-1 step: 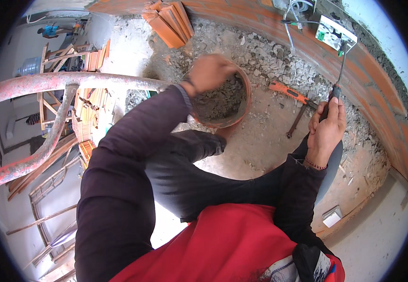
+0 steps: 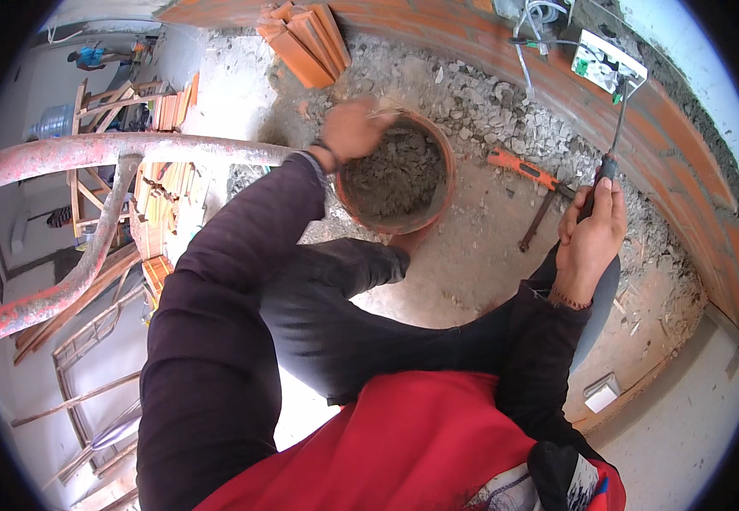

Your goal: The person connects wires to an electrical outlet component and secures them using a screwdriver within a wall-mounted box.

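Observation:
My right hand [image 2: 591, 223] is closed around the dark handle of a screwdriver [image 2: 615, 136]. Its shaft runs up to a white wall socket plate [image 2: 609, 61] with green parts, and the tip meets the plate's lower edge. My left hand [image 2: 354, 129] hovers over the left rim of a round orange-brown bucket [image 2: 450, 175], fingers curled together. A pale sliver shows at the fingertips, too small to name. Grey rubble and mortar [image 2: 399, 175] lie inside the bucket.
An orange-and-black handled tool [image 2: 523, 168] and a rusty metal bar [image 2: 538, 220] lie right of the bucket. Broken mortar [image 2: 497, 115] runs along the brick wall. Orange bricks [image 2: 305, 43] stand beyond, a red pipe frame [image 2: 190, 146] at left, loose cables [image 2: 533, 43] by the socket.
My left hand has drawn back to the left from over the bucket's middle to its rim, uncovering more rubble. My right hand and the screwdriver stay in place.

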A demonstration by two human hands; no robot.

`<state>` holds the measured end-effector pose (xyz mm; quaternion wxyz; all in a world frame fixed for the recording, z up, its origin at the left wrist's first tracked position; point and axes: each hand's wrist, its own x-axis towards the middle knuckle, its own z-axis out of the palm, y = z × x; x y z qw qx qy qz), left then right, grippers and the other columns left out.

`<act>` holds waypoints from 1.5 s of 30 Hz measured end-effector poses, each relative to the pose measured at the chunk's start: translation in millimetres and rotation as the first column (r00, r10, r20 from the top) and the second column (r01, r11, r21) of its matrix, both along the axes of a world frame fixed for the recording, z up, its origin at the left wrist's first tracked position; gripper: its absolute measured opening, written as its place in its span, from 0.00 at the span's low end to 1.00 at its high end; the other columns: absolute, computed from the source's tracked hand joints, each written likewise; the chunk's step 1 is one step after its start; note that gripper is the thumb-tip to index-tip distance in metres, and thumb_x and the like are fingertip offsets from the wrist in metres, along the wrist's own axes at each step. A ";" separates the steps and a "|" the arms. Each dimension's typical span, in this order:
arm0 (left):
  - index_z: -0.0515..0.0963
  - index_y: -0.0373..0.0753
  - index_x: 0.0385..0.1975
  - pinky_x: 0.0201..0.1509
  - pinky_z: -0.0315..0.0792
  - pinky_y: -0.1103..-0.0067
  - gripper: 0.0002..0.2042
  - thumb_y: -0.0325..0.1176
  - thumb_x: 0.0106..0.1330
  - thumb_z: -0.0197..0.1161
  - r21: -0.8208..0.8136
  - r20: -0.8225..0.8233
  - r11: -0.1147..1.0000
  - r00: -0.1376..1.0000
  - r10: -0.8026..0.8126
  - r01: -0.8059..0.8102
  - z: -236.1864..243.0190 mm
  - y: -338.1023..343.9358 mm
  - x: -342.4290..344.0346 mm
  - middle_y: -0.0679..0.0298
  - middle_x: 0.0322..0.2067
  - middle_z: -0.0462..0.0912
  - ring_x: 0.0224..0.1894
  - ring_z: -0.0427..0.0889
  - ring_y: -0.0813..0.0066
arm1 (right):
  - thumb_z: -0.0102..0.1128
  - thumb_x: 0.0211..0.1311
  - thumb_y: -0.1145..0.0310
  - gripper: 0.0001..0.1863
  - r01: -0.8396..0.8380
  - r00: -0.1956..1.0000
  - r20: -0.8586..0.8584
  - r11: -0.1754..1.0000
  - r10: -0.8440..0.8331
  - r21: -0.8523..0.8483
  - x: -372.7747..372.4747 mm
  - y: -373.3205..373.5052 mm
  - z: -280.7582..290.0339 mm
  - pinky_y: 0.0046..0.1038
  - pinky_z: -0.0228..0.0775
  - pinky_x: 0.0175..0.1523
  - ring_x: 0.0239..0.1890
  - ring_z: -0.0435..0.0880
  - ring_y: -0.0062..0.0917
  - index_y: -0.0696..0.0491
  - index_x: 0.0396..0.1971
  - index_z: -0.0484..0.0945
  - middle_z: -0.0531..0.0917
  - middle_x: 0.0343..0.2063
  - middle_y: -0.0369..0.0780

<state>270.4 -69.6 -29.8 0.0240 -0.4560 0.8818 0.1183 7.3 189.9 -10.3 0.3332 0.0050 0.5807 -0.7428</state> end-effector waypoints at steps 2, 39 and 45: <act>0.83 0.28 0.45 0.51 0.76 0.57 0.26 0.52 0.72 0.62 0.066 0.179 0.957 0.947 0.267 -0.282 -15.7 -34.1 43.7 0.40 0.38 0.85 0.46 0.83 0.40 | 0.49 0.80 0.63 0.09 0.006 1.000 -0.005 1.000 -0.006 0.003 2.4 -1.8 -3.8 0.20 0.53 0.14 0.10 0.62 0.14 0.53 0.42 0.70 0.74 0.23 0.34; 0.39 0.20 0.74 0.80 0.53 0.58 0.59 0.71 0.66 0.55 0.941 -0.333 0.117 0.809 0.484 0.317 48.2 56.2 -224.1 0.31 0.74 0.48 0.78 0.51 0.45 | 0.53 0.79 0.66 0.12 0.018 0.997 -0.080 0.989 -0.007 0.150 3.6 -10.4 -3.5 0.15 0.50 0.21 0.18 0.61 0.08 0.56 0.52 0.78 0.70 0.20 0.27; 0.50 0.34 0.75 0.81 0.42 0.56 0.58 0.70 0.57 0.69 0.910 -0.317 0.127 0.466 0.826 0.394 18.7 69.7 -296.0 0.42 0.74 0.53 0.78 0.51 0.47 | 0.55 0.76 0.64 0.13 0.064 0.994 -0.097 0.981 -0.047 0.185 8.7 -14.9 2.4 0.19 0.57 0.25 0.20 0.66 0.10 0.57 0.48 0.80 0.73 0.19 0.28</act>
